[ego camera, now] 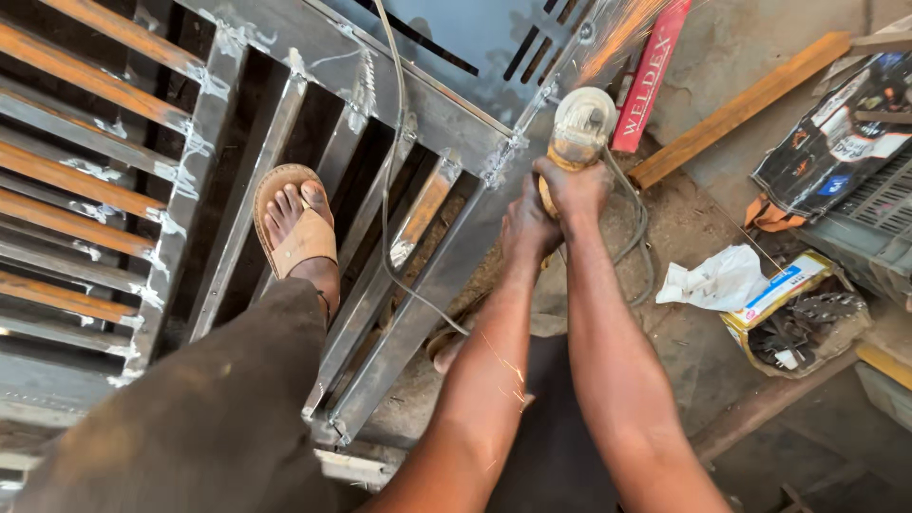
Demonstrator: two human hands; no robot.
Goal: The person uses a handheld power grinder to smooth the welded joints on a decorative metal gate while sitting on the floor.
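Yellowish angle grinder (577,133), seemingly tilted, disc on grey steel frame (446,275), sparks flying.

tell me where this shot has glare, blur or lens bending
Head view: daylight glares off the metal sheet; sparks streak above the angle grinder gripped by the left hand and right hand; frame bars bow at the edges; foreground trouser leg soft.
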